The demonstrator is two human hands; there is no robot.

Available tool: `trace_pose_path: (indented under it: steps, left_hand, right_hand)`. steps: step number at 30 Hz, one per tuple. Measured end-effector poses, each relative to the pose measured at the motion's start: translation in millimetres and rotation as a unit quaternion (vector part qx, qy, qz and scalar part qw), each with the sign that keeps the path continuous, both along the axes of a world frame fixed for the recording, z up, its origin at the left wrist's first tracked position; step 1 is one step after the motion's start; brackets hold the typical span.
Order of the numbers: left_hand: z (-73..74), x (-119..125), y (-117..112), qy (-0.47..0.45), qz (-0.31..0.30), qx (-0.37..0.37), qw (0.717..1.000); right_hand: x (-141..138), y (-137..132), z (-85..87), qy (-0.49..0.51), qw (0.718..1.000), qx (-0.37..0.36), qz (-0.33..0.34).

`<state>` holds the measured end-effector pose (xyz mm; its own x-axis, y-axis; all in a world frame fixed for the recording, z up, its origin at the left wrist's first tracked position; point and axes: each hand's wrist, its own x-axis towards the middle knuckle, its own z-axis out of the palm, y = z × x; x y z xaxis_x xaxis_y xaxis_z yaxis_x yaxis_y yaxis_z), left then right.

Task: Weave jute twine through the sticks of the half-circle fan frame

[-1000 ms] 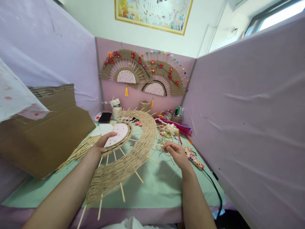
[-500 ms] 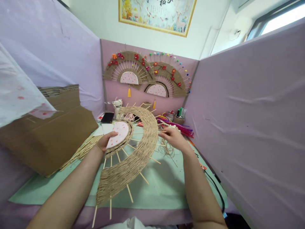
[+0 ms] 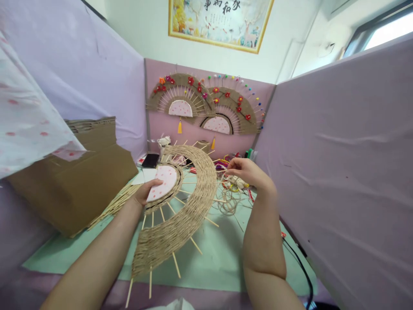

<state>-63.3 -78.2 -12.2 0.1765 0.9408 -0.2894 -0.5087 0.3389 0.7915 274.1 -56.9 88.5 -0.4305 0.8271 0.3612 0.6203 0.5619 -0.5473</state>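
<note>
My left hand (image 3: 146,191) is closed on a half-round woven fan (image 3: 190,206), thumb over the dotted white cloth (image 3: 164,183) at its centre. The fan is tilted, with a wide band of tan twine woven over thin wooden sticks whose ends stick out past the rim. To the right of that rim, my right hand (image 3: 243,168) is raised with fingers pinched together on a thin strand of twine, close to the stick tips. Loose loops of twine (image 3: 229,203) lie below it.
Cardboard (image 3: 77,185) and thin sticks (image 3: 118,202) are at the left. A black phone (image 3: 150,161) lies behind the fan. Two decorated fans (image 3: 180,92) hang on the pink back panel. A black cable (image 3: 301,260) runs along the right of the green tabletop (image 3: 222,262).
My right hand has moved slightly right and up, its wrist now bent. The view has shifted a little; my left hand still holds the fan in much the same pose.
</note>
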Motion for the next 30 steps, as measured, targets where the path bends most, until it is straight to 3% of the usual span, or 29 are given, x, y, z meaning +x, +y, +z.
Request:
trace_pose_path:
  steps: [8, 14, 24, 30]
  left_hand:
    - [-1.0, 4, -1, 0.002, -0.026, 0.011, 1.000]
    - [-0.5, 2, -1, 0.008, -0.020, 0.013, 1.000]
    - [-3.7, 0, 0, 0.002, -0.028, 0.028, 0.999]
    - [0.4, 0, -4, -0.014, -0.019, 0.025, 0.999]
  right_hand:
    - [8, -11, 2.4, -0.021, 0.998, 0.037, -0.056]
    - [-1, -3, -1.8, 0.029, 0.996, 0.079, -0.034]
    - [-12, 19, -15.8, 0.028, 0.999, 0.038, 0.014]
    - [-17, 23, -18.1, 0.033, 0.998, 0.045, 0.010]
